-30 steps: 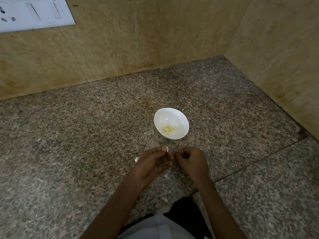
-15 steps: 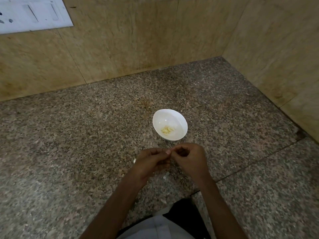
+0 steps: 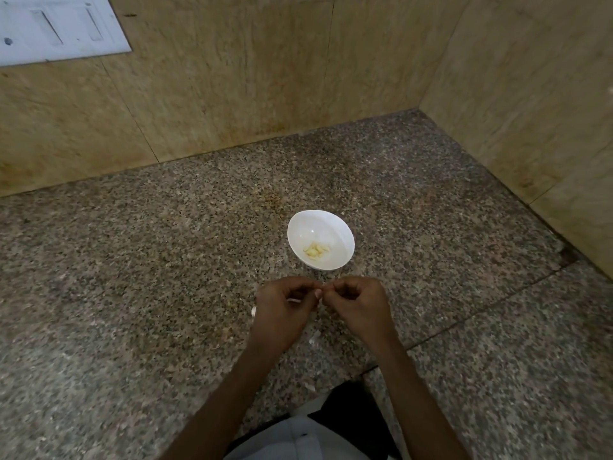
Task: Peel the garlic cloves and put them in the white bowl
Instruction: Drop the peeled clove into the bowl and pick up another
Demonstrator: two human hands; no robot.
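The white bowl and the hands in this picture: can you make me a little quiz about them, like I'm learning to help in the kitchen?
1. True or false: the round white bowl holds nothing.
2. Where do the left hand and the right hand meet?
A) inside the bowl
B) over the speckled granite counter, just nearer the person than the bowl
C) up at the wall
3. Fill the gap: both hands pinch a small garlic clove, mostly hidden, between their ____.

Key
1. False: pale peeled garlic pieces lie in its bottom.
2. B
3. fingertips
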